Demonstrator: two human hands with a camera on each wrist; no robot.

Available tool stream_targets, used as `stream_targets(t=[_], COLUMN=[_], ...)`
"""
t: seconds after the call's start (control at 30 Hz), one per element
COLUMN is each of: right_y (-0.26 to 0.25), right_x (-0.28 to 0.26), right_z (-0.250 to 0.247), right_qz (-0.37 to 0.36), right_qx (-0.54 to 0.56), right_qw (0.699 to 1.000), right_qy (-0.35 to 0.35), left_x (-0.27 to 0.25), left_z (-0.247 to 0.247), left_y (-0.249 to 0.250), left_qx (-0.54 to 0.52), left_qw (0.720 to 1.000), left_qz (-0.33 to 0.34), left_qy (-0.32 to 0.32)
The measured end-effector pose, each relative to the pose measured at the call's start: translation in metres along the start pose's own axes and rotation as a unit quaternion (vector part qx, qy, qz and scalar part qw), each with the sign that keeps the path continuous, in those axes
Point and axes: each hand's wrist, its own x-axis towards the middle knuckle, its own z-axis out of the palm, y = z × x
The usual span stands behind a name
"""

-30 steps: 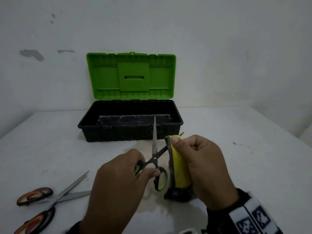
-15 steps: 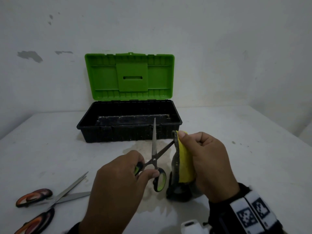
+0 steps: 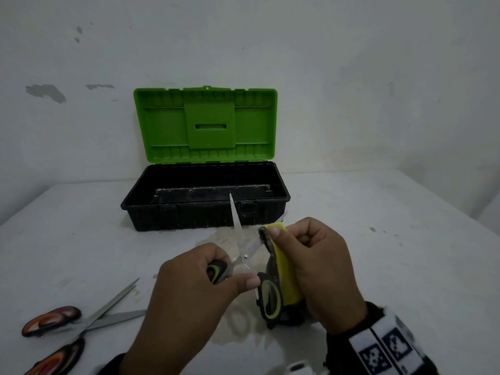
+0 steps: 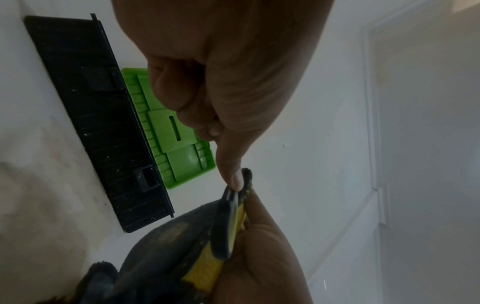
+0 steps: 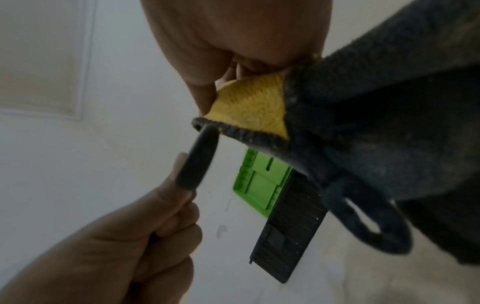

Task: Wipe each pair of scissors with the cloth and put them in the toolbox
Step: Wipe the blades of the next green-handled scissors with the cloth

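My left hand (image 3: pixel 205 282) grips the black-and-green handles of a pair of scissors (image 3: pixel 239 247), blades spread apart, one pointing up toward the toolbox. My right hand (image 3: pixel 313 263) pinches a yellow-and-grey cloth (image 3: pixel 284 269) folded round the other blade, which is mostly hidden inside it. In the left wrist view my left hand (image 4: pixel 233 181) meets the scissors handle (image 4: pixel 226 224) beside the cloth (image 4: pixel 205 267). The right wrist view shows the cloth (image 5: pixel 252 107) under my right hand (image 5: pixel 233 41). The black toolbox (image 3: pixel 205 212) stands behind with its green lid (image 3: pixel 205 125) raised.
Another pair of scissors (image 3: pixel 67 323) with orange-and-black handles lies open at the table's front left. The white table (image 3: pixel 392 253) has a stained patch under my hands. A white wall stands close behind the toolbox.
My right hand has slid the cloth along the blade, up and back again. The head view has shifted slightly. The left hand and the scissors have barely moved.
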Motion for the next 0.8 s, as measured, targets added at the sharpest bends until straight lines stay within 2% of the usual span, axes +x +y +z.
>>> stream_targets(t=[0.23, 0.43, 0.6, 0.8], right_y=[-0.002, 0.002, 0.005, 0.001], right_x=[0.022, 0.034, 0.036, 0.044], right_z=[-0.012, -0.040, -0.064, -0.083], right_qz=[0.000, 0.015, 0.042, 0.111], right_qx=[-0.039, -0.092, -0.179, -0.200], right_qw=[0.997, 0.993, 0.982, 0.973], right_qy=[0.060, 0.066, 0.035, 0.010], left_x=[0.001, 0.005, 0.014, 0.018], left_z=[-0.005, -0.013, -0.024, -0.027], left_y=[0.001, -0.003, -0.012, -0.013], left_qx=[-0.015, 0.016, -0.129, -0.261], left_qw=[0.999, 0.997, 0.982, 0.954], left_qz=[-0.028, -0.035, -0.083, -0.105], left_qy=[-0.029, -0.061, -0.110, -0.103])
